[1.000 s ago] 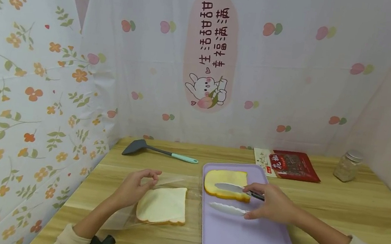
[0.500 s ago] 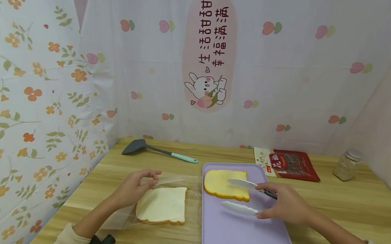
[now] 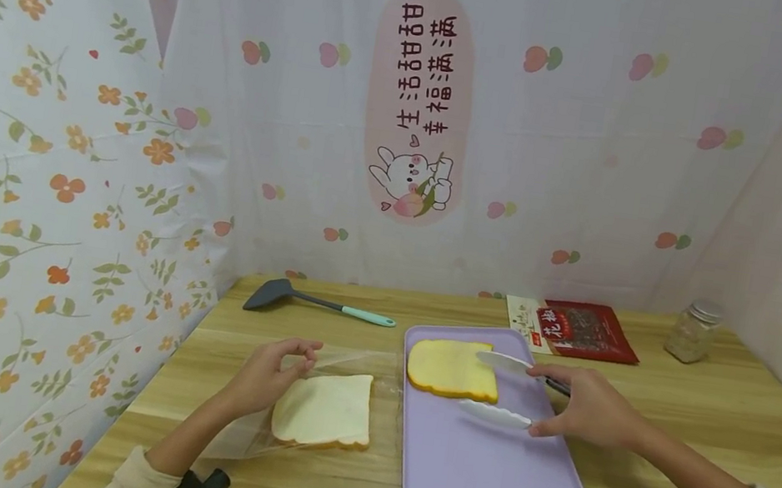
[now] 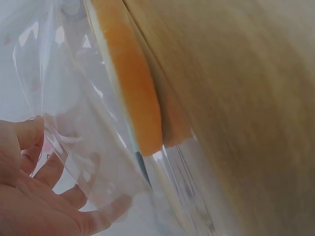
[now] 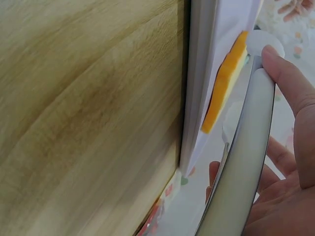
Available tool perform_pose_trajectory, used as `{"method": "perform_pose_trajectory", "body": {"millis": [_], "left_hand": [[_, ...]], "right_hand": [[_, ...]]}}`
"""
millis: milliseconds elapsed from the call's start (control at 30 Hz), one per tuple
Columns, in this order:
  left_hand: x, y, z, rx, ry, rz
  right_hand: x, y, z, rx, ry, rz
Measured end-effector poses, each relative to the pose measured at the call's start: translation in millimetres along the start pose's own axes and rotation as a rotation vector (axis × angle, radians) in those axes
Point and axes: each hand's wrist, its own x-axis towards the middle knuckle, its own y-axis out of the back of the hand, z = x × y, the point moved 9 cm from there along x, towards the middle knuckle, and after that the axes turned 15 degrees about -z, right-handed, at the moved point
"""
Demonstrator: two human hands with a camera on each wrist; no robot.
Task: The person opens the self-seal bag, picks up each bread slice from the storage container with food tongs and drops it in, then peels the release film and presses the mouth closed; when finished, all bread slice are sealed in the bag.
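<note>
L hand (image 3: 268,377) pinches the edge of a clear plastic bag (image 4: 74,108) btwn thumb & fingers, holding that side of the film up off the wood-grain table (image 3: 715,411). White bread slice (image 3: 324,409) lies flat just R of L hand, w/in the bag's outline; can't tell if fully inside. Orange-brown crust shows in L wrist cam.

R hand (image 3: 586,408) grips tongs (image 3: 496,414), thumb on one arm, fingers on the other; arms spread wide, nothing btwn the tips. One tip overlaps the R edge of the yellow bread slice (image 3: 448,366) in head view, other is over bare tray on the near side; contact w/ slice can't be told.

Yellow slice lies flat at far-L end of the lilac tray (image 3: 492,478), which sits R of the bag.

Bkgd: turner (image 3: 346,310) w/ dk gray head & mint grip lies behind the bag. Red Sichuan pepper packet (image 3: 579,329) is by the tray's far R corner, lidded glass jar (image 3: 694,333) further R. Printed curtain (image 3: 480,257) behind table.
</note>
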Motion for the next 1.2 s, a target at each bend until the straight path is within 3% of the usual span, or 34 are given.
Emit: {"method": "perform_pose_trajectory", "body": {"millis": [733, 1200], "left_hand": [[1.4, -1.7, 1.5, 0.013, -0.015, -0.003], [0.8, -3.7, -0.9, 0.007, -0.026, -0.002]], "right_hand": [[-2.9, 9.2, 12.1, -0.027, -0.036, 0.017], [10.3, 8.7, 28.7, -0.02, -0.067, -0.093]]}}
